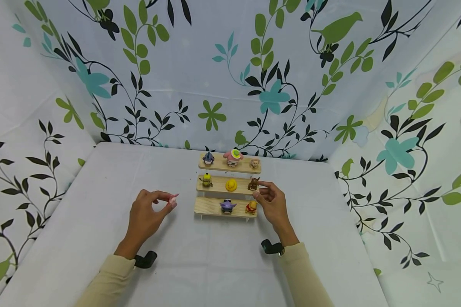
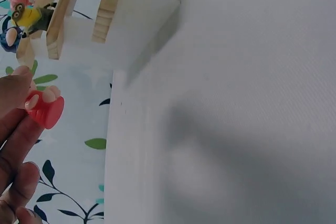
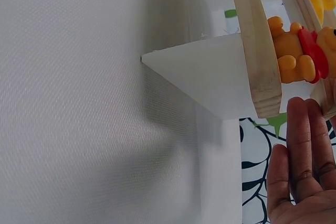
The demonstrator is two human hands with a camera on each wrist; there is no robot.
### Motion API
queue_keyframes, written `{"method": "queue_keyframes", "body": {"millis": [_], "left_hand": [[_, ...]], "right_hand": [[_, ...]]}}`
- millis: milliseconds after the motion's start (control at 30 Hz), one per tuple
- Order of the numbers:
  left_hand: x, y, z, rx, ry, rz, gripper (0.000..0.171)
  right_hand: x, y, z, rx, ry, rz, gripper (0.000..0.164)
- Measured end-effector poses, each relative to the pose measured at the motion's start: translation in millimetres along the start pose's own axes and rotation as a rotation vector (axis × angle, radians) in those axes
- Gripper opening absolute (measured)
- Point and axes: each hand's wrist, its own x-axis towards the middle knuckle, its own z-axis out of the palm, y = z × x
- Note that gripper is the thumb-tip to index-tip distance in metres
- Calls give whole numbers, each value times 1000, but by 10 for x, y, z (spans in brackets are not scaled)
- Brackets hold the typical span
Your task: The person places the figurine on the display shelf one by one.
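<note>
My left hand (image 1: 147,213) is raised over the cloth, left of a three-step wooden display stand (image 1: 211,206). Between thumb and fingertips it pinches a small pink toy figurine (image 2: 46,107) with a red-pink base. At the right end of the middle step, my right hand (image 1: 272,202) has thumb and index finger about a brown toy figurine (image 1: 253,183). Its other fingers (image 3: 300,145) extend beside the stand in the right wrist view. Just in front, on the lowest step, sit a yellow bear figurine in red (image 1: 251,207) and a purple figurine (image 1: 227,206).
A yellow goggled figurine (image 1: 206,180) and a yellow duck (image 1: 231,184) share the middle step. On the top step are a blue figurine (image 1: 208,158), a pink one (image 1: 233,157) and a small pale one (image 1: 255,163). White cloth (image 1: 169,273) covers the table; a leaf-patterned curtain (image 1: 230,85) hangs behind.
</note>
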Motion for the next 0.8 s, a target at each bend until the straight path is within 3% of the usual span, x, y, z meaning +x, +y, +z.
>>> {"method": "queue_keyframes", "body": {"millis": [433, 800], "left_hand": [[73, 330, 248, -92, -60, 50, 29], [77, 474, 478, -123, -122, 63, 28]], "right_hand": [[-14, -7, -15, 2, 1, -1, 38], [-10, -20, -4, -12, 6, 4, 39]]}}
